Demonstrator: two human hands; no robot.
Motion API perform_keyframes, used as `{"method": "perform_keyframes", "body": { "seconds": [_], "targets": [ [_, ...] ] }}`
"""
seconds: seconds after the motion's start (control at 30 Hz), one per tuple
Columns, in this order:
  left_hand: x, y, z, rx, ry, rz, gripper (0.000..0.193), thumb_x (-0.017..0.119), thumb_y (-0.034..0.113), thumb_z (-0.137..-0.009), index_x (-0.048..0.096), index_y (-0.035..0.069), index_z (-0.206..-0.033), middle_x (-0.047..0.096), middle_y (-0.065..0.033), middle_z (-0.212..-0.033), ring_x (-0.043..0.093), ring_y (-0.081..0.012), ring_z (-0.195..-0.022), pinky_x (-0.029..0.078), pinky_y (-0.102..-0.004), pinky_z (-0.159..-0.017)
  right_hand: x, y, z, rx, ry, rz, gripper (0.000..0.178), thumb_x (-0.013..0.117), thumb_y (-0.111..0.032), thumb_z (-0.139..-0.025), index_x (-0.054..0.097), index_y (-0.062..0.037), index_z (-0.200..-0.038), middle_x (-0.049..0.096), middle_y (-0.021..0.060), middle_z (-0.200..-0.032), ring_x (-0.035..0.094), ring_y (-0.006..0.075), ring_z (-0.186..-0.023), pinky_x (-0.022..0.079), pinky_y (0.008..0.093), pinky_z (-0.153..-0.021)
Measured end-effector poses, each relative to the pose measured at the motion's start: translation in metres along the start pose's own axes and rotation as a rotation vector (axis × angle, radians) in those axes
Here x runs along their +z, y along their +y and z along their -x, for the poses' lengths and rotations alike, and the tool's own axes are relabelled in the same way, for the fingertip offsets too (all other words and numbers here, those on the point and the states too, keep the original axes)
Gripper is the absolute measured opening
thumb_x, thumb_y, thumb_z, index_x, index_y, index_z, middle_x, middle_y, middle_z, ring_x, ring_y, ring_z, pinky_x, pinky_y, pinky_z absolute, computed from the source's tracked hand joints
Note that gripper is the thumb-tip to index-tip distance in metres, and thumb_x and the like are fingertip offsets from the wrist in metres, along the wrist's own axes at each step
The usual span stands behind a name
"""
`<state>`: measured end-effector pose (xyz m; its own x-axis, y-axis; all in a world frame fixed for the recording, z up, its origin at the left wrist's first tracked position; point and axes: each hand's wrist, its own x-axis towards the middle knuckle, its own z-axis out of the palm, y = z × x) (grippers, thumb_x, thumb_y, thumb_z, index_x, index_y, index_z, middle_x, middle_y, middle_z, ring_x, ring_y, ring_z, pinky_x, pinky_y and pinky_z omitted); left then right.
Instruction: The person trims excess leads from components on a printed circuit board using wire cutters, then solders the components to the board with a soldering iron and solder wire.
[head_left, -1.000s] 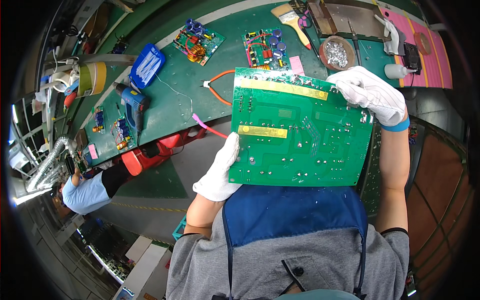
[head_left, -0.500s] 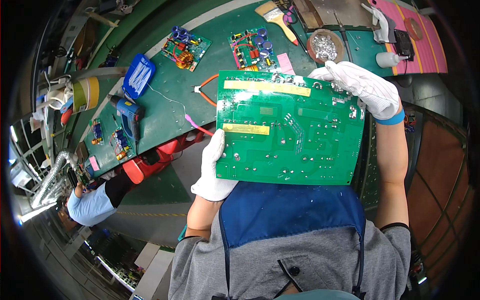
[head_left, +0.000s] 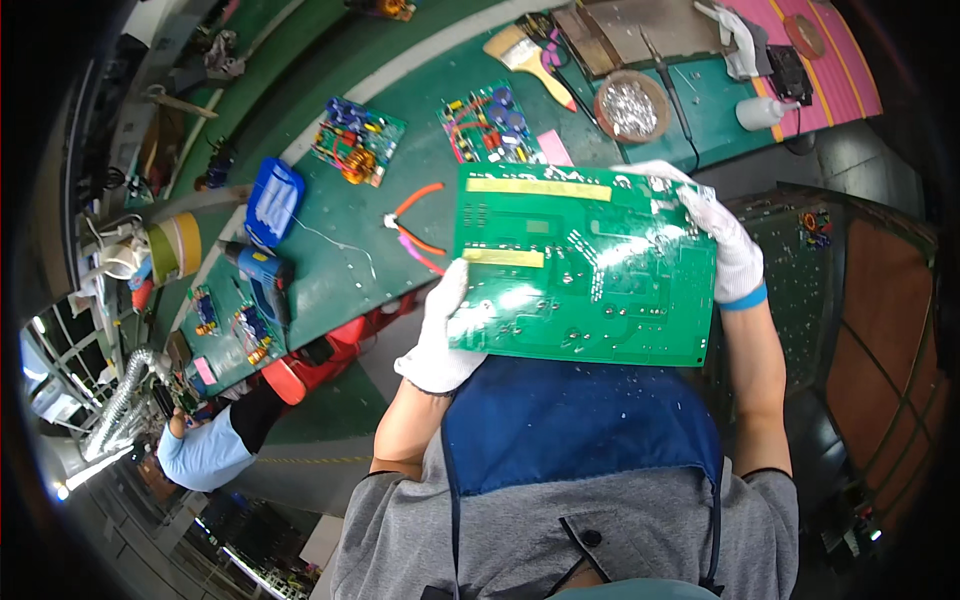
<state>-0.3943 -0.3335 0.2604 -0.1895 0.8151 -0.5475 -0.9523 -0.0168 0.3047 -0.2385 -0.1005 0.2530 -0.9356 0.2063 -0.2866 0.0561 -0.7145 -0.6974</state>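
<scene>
A large green circuit board (head_left: 590, 290) is held in front of my blue apron, with its soldered side and two strips of yellow tape showing. My left hand (head_left: 445, 335), in a white glove, grips its left edge, thumb on top and the other fingers hidden beneath. At the upper right corner, my gloved right hand (head_left: 722, 235) clasps the board; part of its fingers lies behind the edge. Orange-handled pliers (head_left: 415, 205) lie on the bench left of the board, beside a pink-and-orange lead (head_left: 415, 250).
Two populated circuit boards (head_left: 360, 140) (head_left: 490, 125) lie on the green bench (head_left: 335, 240). A heat gun (head_left: 262, 275) and blue tray (head_left: 274, 203) are at left. Toward the back right are a brush (head_left: 530, 60), bowl of metal bits (head_left: 632, 106), soldering iron (head_left: 668, 80) and white bottle (head_left: 762, 112). Another person (head_left: 205, 450) works far left.
My right hand has come down and inward with the board's upper right corner, and the board's tilt has changed, shifting the glare. The left hand keeps its grip. The whole view has turned slightly.
</scene>
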Motion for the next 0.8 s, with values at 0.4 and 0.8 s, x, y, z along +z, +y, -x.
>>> {"method": "perform_keyframes", "body": {
  "seconds": [0.4, 0.8],
  "targets": [
    [-0.081, 0.244, -0.268, 0.212, 0.313, -1.498, 0.064, 0.047, 0.057, -0.085, 0.057, -0.001, -0.110, 0.061, -0.0142, -0.101, 0.060, -0.0157, -0.084, 0.051, -0.0277, -0.069, 0.012, -0.022, -0.022, -0.316, 0.477, 0.406, 0.044, 0.062, -0.024, -0.073, 0.053, -0.0007, -0.110, 0.053, 0.0092, -0.114, 0.049, 0.0160, -0.108, 0.035, 0.0290, -0.096],
    [-0.105, 0.337, -0.490, 0.646, 0.699, -2.463, 0.051, 0.061, 0.041, -0.076, 0.052, 0.004, -0.111, 0.054, -0.0259, -0.110, 0.055, -0.0382, -0.101, 0.045, -0.0439, -0.084, 0.020, -0.003, -0.015, -0.380, 0.704, 0.314, 0.046, 0.068, -0.022, -0.070, 0.054, -0.0018, -0.108, 0.053, 0.0099, -0.112, 0.049, 0.0183, -0.107, 0.036, 0.0315, -0.096]
  ]
}}
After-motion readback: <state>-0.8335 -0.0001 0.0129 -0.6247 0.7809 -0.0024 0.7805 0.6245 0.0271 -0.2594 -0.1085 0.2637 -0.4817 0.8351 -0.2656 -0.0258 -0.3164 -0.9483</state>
